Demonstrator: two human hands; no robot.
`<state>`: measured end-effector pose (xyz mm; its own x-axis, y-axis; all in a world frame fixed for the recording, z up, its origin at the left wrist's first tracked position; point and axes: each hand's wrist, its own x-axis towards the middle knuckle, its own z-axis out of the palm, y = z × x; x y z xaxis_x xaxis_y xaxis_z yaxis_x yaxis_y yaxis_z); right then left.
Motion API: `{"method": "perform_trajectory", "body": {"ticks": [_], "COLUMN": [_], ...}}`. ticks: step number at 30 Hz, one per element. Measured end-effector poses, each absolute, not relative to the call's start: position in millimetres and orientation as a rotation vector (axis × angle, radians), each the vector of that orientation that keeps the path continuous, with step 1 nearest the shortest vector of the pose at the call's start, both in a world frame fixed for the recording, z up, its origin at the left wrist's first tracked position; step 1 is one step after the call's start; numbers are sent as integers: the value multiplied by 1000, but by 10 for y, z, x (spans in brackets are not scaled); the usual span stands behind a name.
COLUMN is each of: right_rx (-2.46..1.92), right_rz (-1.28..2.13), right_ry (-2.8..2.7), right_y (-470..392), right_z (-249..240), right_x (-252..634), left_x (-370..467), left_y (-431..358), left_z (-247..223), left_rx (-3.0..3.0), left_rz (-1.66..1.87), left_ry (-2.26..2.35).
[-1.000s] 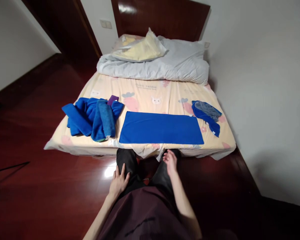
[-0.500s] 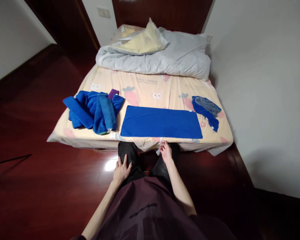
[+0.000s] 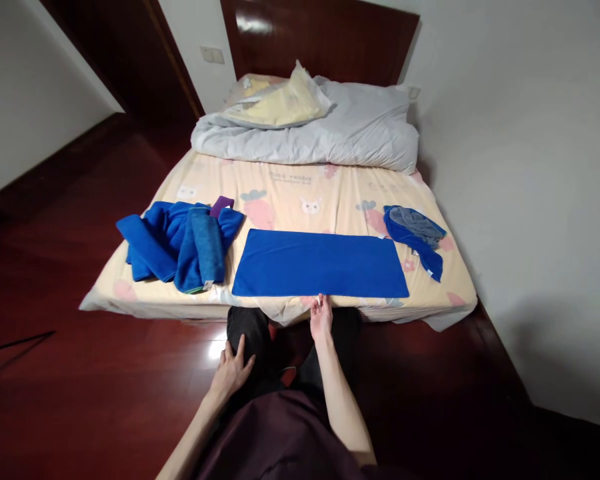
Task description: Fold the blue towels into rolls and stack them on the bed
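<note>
A blue towel [image 3: 320, 265] lies flat as a long rectangle along the near edge of the bed [image 3: 290, 200]. Palm up, my right hand [image 3: 321, 317] is at the middle of the towel's near edge, its fingers loosely curled and apart; I cannot tell whether the fingertips touch the cloth. My left hand [image 3: 234, 370] rests on my left thigh with its fingers spread, holding nothing. To the left is a heap of blue towels [image 3: 180, 243] with a purple piece [image 3: 222, 205] at its back. A crumpled blue and grey cloth [image 3: 415, 230] lies to the right.
A rolled grey quilt [image 3: 300, 143] and a pale yellow pillow [image 3: 293, 103] lie at the far end, before the dark headboard [image 3: 325, 40]. White walls [image 3: 520, 167] stand on the right. Dark red floor [image 3: 105, 387] surrounds the bed.
The view has tilted up, so the bed sits lower in the picture. My right hand has turned palm up and moved slightly left along the towel's near edge. My left hand stays on my thigh.
</note>
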<state>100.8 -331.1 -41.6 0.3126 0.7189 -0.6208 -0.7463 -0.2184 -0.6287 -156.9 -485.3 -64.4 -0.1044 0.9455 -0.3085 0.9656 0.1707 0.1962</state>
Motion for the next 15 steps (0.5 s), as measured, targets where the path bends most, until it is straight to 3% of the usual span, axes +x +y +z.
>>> {"method": "perform_trajectory", "body": {"ticks": [4,9,15], "right_rx": [-1136,-1169,-1195], "right_rz": [1379,1372,1329], "right_ry": [190,312,324], "right_y": [-3262,-3171,-3143], "right_z": [-488,-496,-429], "right_x": [981,998,969], "left_x": [-1416,-747,158], "left_y": [-4118,-2508,-792], "left_z": [-228,471,599], "left_rx": [1886,2027,2154], "left_rz": [-112,-7,-140], "left_ry": [1797,1489,1545]}}
